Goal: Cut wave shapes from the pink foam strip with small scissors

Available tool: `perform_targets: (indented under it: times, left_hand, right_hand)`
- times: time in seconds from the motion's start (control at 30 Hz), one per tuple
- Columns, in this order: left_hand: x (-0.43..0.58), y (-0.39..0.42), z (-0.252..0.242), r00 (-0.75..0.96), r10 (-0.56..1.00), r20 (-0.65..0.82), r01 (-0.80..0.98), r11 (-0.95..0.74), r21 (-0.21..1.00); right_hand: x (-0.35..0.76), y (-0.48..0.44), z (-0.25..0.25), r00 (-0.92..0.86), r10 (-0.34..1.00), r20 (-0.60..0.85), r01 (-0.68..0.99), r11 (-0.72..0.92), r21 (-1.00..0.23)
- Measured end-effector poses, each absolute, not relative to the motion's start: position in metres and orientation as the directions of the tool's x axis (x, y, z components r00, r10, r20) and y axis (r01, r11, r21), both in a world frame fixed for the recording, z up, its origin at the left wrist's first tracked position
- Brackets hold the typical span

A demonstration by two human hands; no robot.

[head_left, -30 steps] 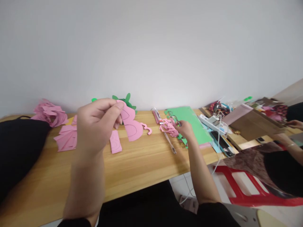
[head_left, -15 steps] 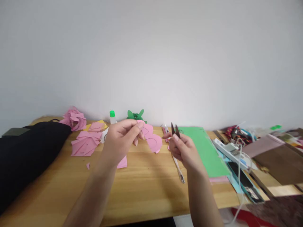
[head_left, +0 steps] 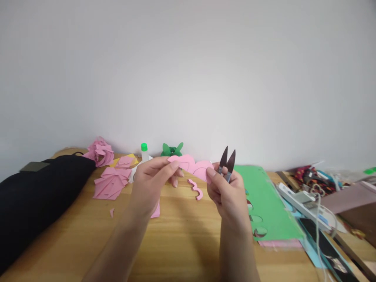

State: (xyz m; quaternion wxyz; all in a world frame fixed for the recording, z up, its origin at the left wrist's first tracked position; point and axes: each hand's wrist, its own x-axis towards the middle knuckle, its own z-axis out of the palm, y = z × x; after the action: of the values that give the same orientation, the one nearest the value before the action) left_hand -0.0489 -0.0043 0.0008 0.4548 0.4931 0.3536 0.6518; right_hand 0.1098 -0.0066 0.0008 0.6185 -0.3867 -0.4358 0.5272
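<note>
A pink paper piece (head_left: 190,164) with curved, scalloped edges and drawn lines is stretched between both hands. My left hand (head_left: 154,178) pinches its left end between thumb and fingers. On the right end, my right hand (head_left: 227,188) presses its thumb and also holds dark-bladed scissors (head_left: 227,160), blades pointing up and slightly apart. Below the paper, a narrow wavy pink strip (head_left: 196,189) is seen above or on the wooden table (head_left: 173,243). Part of a pink sheet (head_left: 156,209) shows beside my left wrist.
Pink paper stacks (head_left: 112,183), a pink paper flower (head_left: 100,152), a green-capped glue bottle (head_left: 144,152) and a green paper item (head_left: 172,149) stand behind. A black bag (head_left: 49,196) lies left. Right are a green sheet (head_left: 267,203), a power strip (head_left: 304,205) and a phone (head_left: 326,243).
My right hand has taken hold of the paper's right end, which is now raised and more level. A wavy pink strip has come away below it. The view has shifted slightly left.
</note>
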Motion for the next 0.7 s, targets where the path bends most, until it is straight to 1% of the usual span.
perform_targets:
  times: [0.13,0.17,0.23,0.3,0.47,0.57,0.7]
  left_hand:
    - [-0.041,-0.008,0.0,0.096,0.945,0.313,-0.057,-0.308,0.95]
    - [-0.039,-0.009,0.0,0.134,0.942,0.308,-0.041,-0.305,0.952]
    - [-0.033,-0.012,0.0,0.16,0.942,0.295,-0.078,-0.286,0.955]
    - [-0.029,-0.014,0.001,0.132,0.954,0.27,-0.139,-0.252,0.958]
    - [-0.025,-0.017,0.004,-0.059,0.987,0.153,-0.24,-0.162,0.957]
    - [-0.027,-0.016,0.003,-0.136,0.986,0.101,-0.281,-0.136,0.95]
    - [-0.032,-0.009,-0.003,-0.169,0.984,0.063,-0.345,-0.119,0.931]
  right_hand:
    - [0.112,-0.009,-0.001,-0.003,0.99,0.144,-0.299,0.136,-0.944]
    - [0.112,-0.01,-0.001,-0.025,0.988,0.15,-0.289,0.136,-0.948]
    - [0.112,-0.011,-0.001,-0.055,0.985,0.161,-0.284,0.139,-0.949]
    - [0.111,-0.011,-0.001,-0.071,0.981,0.183,-0.306,0.153,-0.94]
    - [0.112,-0.013,-0.005,-0.086,0.957,0.276,-0.36,0.229,-0.904]
    - [0.113,-0.015,-0.007,-0.085,0.958,0.275,-0.299,0.238,-0.924]
    - [0.112,-0.02,-0.007,-0.12,0.967,0.225,-0.144,0.208,-0.968]
